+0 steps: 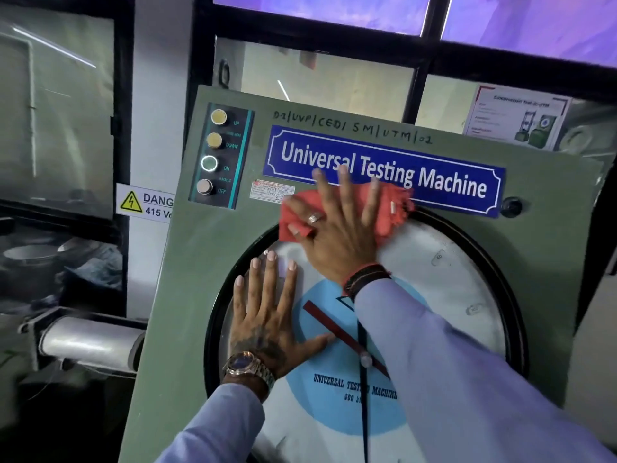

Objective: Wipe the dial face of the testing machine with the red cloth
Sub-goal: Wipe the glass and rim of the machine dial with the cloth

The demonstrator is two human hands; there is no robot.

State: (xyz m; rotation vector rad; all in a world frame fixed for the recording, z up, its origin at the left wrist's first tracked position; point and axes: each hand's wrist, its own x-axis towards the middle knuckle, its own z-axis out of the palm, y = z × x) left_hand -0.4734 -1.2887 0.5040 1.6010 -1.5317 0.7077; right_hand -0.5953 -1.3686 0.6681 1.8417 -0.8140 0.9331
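Right hand (337, 235), fingers straight, presses one cloth (395, 208) on the dial's (450, 279) top edge; left hand (267, 322) lies flat, empty. Four buttons (209, 163); windows (334, 78) behind.

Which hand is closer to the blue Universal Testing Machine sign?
The right hand: pressing the red cloth at the top edge of the dial face, its fingers reach onto the sign. The left hand lies flat lower down on the dial face, well below the sign.

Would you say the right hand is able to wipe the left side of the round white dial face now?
Probably not: the left hand lies flat on the dial face there, blocking the right hand and red cloth.
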